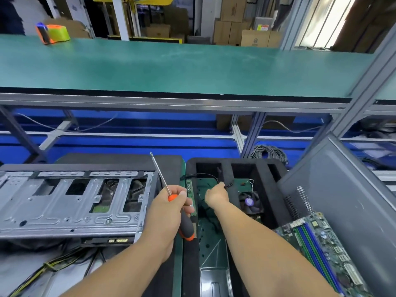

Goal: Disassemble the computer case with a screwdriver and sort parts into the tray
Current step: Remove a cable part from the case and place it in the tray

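The right hand (216, 195) pinches a thin black cable (205, 175) over the foam tray (265, 189), while the left hand (169, 207), beside the tray with the computer case (70, 202) beyond, grips the screwdriver (171, 197), whose raised tip could snag that cable.

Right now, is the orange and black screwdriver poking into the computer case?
No, the left hand holds the orange and black screwdriver tip-up above it.

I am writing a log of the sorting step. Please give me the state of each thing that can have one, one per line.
Left hand: grips the screwdriver, tip pointing up.
Right hand: over the tray, pinching a black cable.
Case: lying on its side, opened.
Fan: in the tray.
Motherboard: out of the case, right of the tray.
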